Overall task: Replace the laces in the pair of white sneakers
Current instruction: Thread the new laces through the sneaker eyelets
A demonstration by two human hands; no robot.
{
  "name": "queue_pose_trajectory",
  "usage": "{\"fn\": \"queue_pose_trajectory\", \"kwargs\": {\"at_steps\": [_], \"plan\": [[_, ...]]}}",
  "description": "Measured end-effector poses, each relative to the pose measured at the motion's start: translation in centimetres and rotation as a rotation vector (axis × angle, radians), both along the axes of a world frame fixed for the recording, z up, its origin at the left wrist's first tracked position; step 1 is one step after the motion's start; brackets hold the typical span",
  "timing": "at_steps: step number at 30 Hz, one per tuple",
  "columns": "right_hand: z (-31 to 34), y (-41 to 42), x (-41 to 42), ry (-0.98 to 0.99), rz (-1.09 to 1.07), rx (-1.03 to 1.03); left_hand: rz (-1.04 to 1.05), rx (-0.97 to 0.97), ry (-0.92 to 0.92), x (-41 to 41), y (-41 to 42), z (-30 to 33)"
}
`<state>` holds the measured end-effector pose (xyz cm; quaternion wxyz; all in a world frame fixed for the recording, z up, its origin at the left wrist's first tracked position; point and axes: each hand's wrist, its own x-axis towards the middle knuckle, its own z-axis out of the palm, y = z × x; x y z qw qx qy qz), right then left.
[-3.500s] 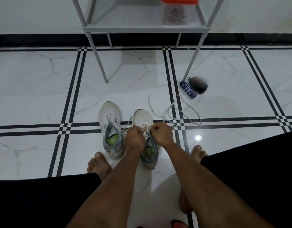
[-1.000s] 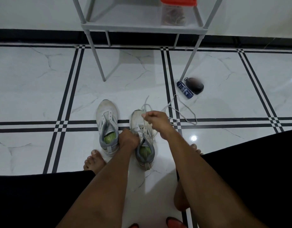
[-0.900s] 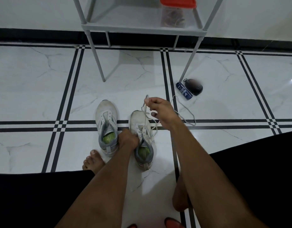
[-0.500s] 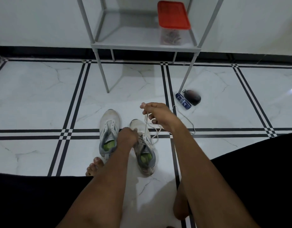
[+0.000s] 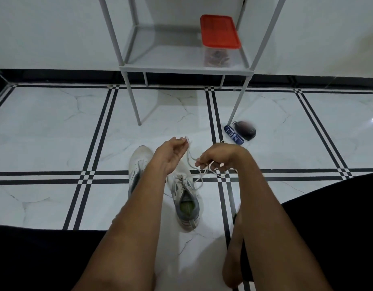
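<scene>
Two white sneakers with grey trim stand side by side on the tiled floor, toes away from me. The left sneaker (image 5: 139, 162) is partly hidden behind my left forearm. The right sneaker (image 5: 184, 198) has a white lace (image 5: 199, 175) running up from its eyelets. My left hand (image 5: 171, 154) is raised above the right sneaker's toe and pinches one end of the lace between fingertips. My right hand (image 5: 219, 157) hangs to the right of it and holds the rest of the lace in curled fingers, with loops dangling below.
A grey metal shelf rack (image 5: 187, 70) stands against the wall and carries a clear box with a red lid (image 5: 219, 32). By its right front leg lie a blue packet (image 5: 234, 134) and a dark round pouch (image 5: 245, 130). My bare foot (image 5: 234, 259) rests at lower right.
My left hand has let go of the right sneaker and risen to pinch the lace end. My right hand has drawn the lace out and shifted right. The camera has tilted up.
</scene>
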<state>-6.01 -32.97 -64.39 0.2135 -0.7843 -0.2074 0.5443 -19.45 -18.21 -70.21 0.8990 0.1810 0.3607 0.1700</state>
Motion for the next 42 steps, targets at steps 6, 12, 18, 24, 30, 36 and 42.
{"fn": "queue_pose_trajectory", "kwargs": {"at_steps": [6, 12, 18, 24, 30, 36, 42], "plan": [[-2.7, 0.7, -1.5, 0.124, -0.302, 0.162, -0.142, 0.071, -0.027, -0.6, -0.7, -0.8], [-5.2, 1.2, -2.6, 0.296, -0.579, 0.319, -0.323, 0.220, 0.088, -1.2, -1.3, -1.4], [-5.4, 1.0, -2.1, 0.125, -0.502, 0.398, -0.439, 0.216, 0.218, -2.2, -1.2, -2.3], [-4.9, -0.1, -1.2, -0.032, -0.107, 0.160, -0.286, 0.256, 0.243, -1.1, -0.9, -2.1], [-5.7, 0.2, -1.6, -0.006, -0.333, 0.248, -0.562, 0.638, 0.396, -1.3, -1.6, -1.7], [-6.9, 1.0, -2.3, 0.088, -0.531, 0.457, -0.732, 0.763, 0.418, -1.2, -1.9, -1.6], [-6.8, 1.5, -2.4, 0.248, -0.700, 0.486, -0.684, 0.763, 0.458, -1.8, -1.1, -2.3]]}}
